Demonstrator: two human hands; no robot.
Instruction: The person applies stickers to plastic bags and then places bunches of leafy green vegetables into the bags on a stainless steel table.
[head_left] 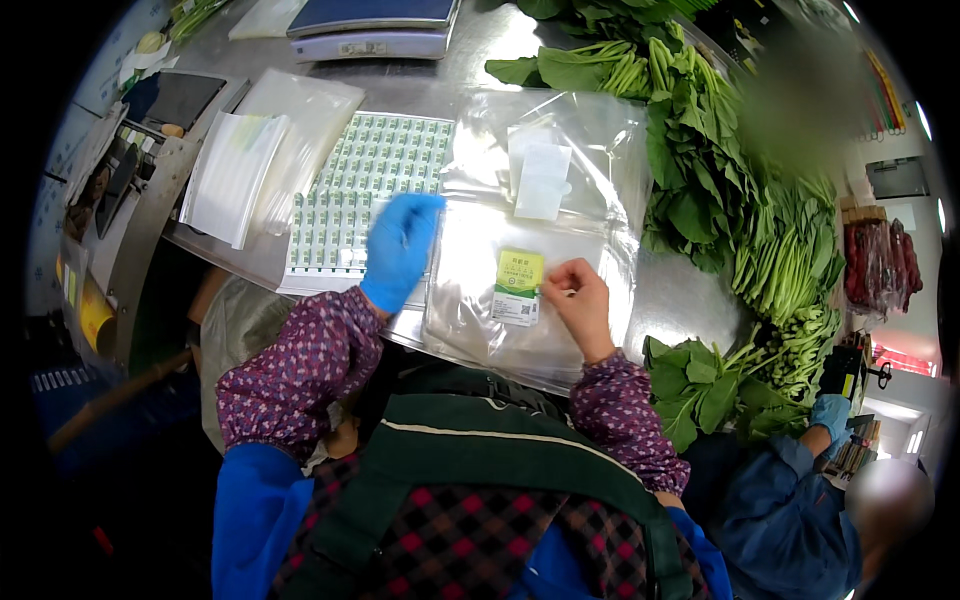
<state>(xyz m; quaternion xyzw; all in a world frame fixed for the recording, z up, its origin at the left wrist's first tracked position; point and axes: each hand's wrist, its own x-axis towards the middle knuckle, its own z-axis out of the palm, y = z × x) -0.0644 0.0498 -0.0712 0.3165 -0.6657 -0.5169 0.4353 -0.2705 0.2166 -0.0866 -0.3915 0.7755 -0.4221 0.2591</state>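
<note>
In front of me lie clear plastic bags (465,315), with a green-and-white label (518,285) on the top one. My right hand (582,308) is bare, its fingers drawn into a pinch at the label's right edge; what they hold, if anything, does not show. My left hand (400,248), in a blue glove, is curled closed over the right side of a sheet of small green-and-white stickers (375,165), beside the bags' left edge. Whatever its fingertips hold is hidden. Farther up on the bags lie white paper slips (543,180).
More clear bags (310,110) and a white stack of sheets (232,175) lie left on the metal table (690,300). A blue-topped scale (375,25) stands at the back. Leafy green vegetables (700,180) line the right side. A co-worker in blue sleeves (780,520) is at lower right.
</note>
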